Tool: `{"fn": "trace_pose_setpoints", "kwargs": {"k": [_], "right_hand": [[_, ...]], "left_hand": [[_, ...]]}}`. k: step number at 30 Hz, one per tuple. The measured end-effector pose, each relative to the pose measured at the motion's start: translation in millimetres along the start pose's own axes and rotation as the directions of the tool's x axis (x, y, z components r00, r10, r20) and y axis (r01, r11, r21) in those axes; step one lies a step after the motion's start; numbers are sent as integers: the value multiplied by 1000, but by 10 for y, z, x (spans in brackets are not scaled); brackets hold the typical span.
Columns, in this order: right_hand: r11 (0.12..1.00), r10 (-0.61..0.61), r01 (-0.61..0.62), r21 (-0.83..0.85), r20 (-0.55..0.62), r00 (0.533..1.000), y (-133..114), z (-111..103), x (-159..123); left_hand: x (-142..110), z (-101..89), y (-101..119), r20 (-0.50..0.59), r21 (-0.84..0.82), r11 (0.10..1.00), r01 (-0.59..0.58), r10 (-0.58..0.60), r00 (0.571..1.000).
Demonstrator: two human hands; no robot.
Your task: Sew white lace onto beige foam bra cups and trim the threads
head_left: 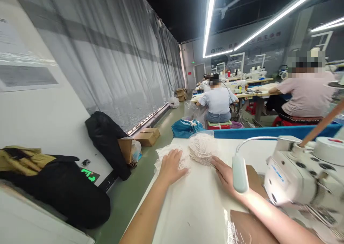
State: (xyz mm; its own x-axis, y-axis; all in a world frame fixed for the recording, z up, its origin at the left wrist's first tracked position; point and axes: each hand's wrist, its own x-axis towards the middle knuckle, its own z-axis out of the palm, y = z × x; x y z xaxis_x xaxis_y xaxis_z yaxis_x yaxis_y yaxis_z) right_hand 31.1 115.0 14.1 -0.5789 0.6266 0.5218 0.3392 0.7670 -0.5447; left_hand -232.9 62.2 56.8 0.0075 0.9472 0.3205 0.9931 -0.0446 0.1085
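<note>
1. In the middle of the frame, two piles of thin white cloth lie on the white desk (196,204): the left pile (160,156) and the right pile (202,149), set side by side near the far edge.
2. The person's left hand (172,167) rests on top of the left pile, fingers moderately spread and thumb standing apart; whether any layer is pinched cannot be told.
3. The right hand (225,174) is at the lower right edge of the right pile, fingers straight and close together; its grip is hidden, so it cannot be told whether cloth is held.
4. The step in hand appears to be handling or squaring the two piles. From this pose, shifting either one would call for a light, flat touch, since loose layers could slide or crease.
5. To the right of the frame stand the sewing machine (285,172) and, in front of it, a small lamp (240,174).
6. Beyond the desk's far edge sits a blue cloth bag (185,128); its contents are hidden.
7. On the floor, left of centre, is a cardboard box (147,136), contents out of sight. Near it, a clear plastic bag (136,149) shows something blue inside; beside it is another carton (125,150).
</note>
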Motion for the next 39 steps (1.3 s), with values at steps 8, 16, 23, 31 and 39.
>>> {"fn": "trace_pose_setpoints", "kwargs": {"k": [8, 16, 23, 31, 39], "right_hand": [[992, 54, -12, -125, 342, 938, -659, -848, -1504], [893, 25, -49, -447, -58, 998, -373, -1314, -2883], [839, 173, -266, -475, -230, 958, -107, -1432, -3230], [792, 277, -243, -560, -24, 961, -37, -1485, -2938], [807, 317, -305, -506, -65, 946, -25, -1504, -2950]], "left_hand": [[-450, -265, 906, -12, -310, 839, -448, 467, 884], [-652, -37, 2793, 191, -611, 515, -601, 833, 520], [-306, 711, 3452, 263, -417, 696, -585, 708, 655], [-267, 728, 3506, 191, -462, 664, -588, 722, 665], [-160, 711, 3670, 268, -398, 585, -706, 810, 521]]}}
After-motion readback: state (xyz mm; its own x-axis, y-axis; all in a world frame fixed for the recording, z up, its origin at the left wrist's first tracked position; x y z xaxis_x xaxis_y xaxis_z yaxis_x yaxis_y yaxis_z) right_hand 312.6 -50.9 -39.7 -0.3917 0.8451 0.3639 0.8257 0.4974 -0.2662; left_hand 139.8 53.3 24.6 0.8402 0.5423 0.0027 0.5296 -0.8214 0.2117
